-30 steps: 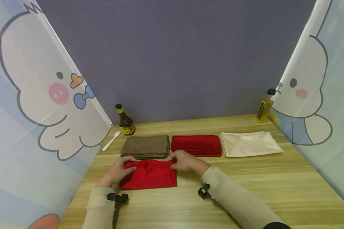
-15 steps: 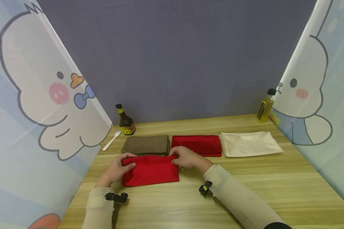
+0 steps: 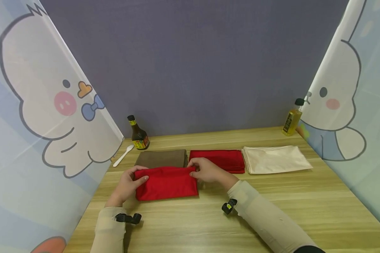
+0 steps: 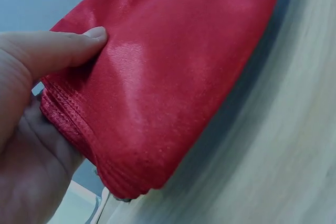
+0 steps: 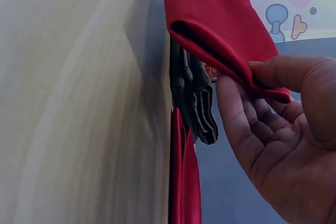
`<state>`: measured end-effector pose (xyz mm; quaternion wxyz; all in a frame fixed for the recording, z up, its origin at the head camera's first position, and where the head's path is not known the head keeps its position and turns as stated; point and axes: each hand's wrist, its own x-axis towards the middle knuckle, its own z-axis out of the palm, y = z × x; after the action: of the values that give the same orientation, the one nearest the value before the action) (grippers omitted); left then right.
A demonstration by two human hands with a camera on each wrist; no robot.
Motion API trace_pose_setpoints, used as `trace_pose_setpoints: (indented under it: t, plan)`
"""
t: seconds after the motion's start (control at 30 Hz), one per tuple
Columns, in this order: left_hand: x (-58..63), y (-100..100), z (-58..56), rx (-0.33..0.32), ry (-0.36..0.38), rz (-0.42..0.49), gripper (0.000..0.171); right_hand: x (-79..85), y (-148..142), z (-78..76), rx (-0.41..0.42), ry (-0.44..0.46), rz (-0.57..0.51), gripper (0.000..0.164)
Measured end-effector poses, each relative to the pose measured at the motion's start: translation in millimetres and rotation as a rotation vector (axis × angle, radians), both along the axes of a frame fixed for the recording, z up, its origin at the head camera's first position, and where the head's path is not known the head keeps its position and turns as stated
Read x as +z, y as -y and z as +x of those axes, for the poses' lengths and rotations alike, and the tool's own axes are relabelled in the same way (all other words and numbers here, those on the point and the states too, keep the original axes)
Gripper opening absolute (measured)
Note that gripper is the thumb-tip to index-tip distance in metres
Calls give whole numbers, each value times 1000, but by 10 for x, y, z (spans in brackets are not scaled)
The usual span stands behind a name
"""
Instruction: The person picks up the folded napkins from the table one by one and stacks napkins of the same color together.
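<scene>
A folded bright red cloth (image 3: 166, 184) hangs between both hands, its far edge raised and overlapping the folded brown cloth (image 3: 164, 159) in the head view. My left hand (image 3: 124, 186) grips its left far corner, thumb on the near face and fingers behind. At the right far corner my right hand (image 3: 205, 171) pinches the edge between thumb and fingers. The left wrist view shows the red cloth's layered side (image 4: 147, 93) beside the thumb. In the right wrist view its folded end (image 5: 215, 40) stands off the tabletop, with the brown layers (image 5: 194, 98) beyond.
Behind the right hand lies a folded dark red cloth (image 3: 221, 158), then a cream one (image 3: 275, 160) to its right. A dark sauce bottle (image 3: 140, 135) and a white spoon (image 3: 123, 156) are at back left. An oil bottle (image 3: 292, 119) stands at back right.
Both hands have carried the bright red cloth up and away from the front, toward the brown cloth, which it now covers more. Its near edge has moved back too.
</scene>
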<state>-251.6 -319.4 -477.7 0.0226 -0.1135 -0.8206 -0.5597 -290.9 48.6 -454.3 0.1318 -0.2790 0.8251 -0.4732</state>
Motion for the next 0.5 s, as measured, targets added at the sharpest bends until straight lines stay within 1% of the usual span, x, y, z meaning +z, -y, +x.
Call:
trace_pose_setpoints:
  t: [0.13,0.27,0.4,0.5]
  plan:
    - [7,-39,-16,17,-11,30,35,48,-52,0,-17,-31,7,18]
    - [9,-86,-57,14,-22,40,34,92,-114,-11,-35,-64,5,18]
    - [21,-136,-71,-10,-46,44,33,114,-178,-34,-61,-91,15,18]
    - [35,-166,-74,-45,-85,59,30,129,-228,-51,-75,-77,-1,19]
